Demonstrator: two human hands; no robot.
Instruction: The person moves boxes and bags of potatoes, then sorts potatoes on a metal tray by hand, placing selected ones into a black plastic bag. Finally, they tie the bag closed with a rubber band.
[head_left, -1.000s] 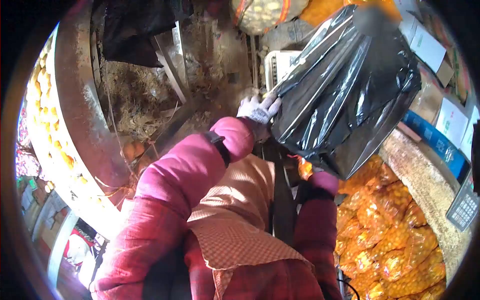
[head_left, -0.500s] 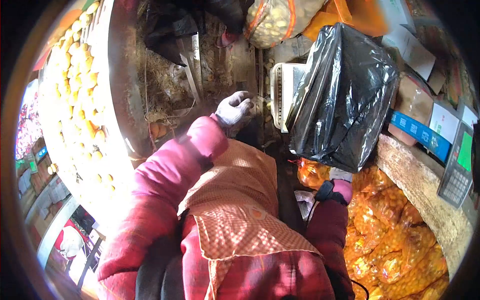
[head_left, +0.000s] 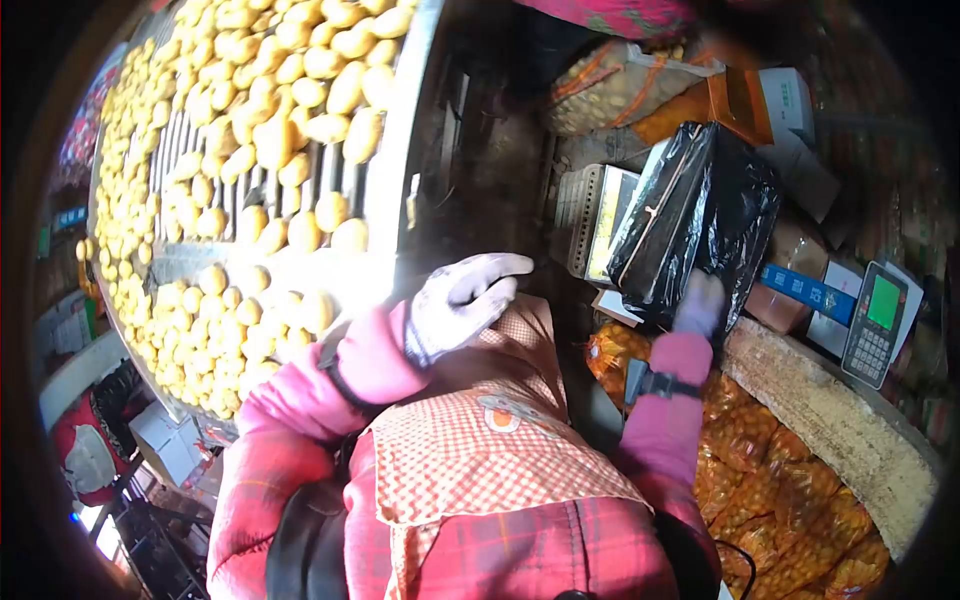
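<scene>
My left hand (head_left: 462, 302), in a pale glove, is held over the apron (head_left: 520, 460) with nothing in it. Its fingers stretch to the right, thumb apart. My right hand (head_left: 698, 305), also gloved, lies against the lower front of a black plastic bag (head_left: 735, 215); its fingers are blurred, and I cannot tell whether they grip the plastic. Boxy in shape, the bag leans at a tilt over a weighing scale (head_left: 585, 215) and hides part of its platform. A pale cord or tie (head_left: 640, 240) shows on the bag's left face.
Many potatoes (head_left: 275, 140) lie on a slatted sorting table (head_left: 200, 262) at left. Orange net bags of potatoes (head_left: 760, 480) fill the lower right, beside a rough ledge (head_left: 830, 430). A keypad display (head_left: 876, 325) stands at right. Behind are a filled sack (head_left: 620, 90) and a person's pink sleeve (head_left: 610, 12).
My view has swung left, showing more of the potato table. The black bag has tilted and looks narrower. My left hand has opened out; my right hand now overlaps the bag's front.
</scene>
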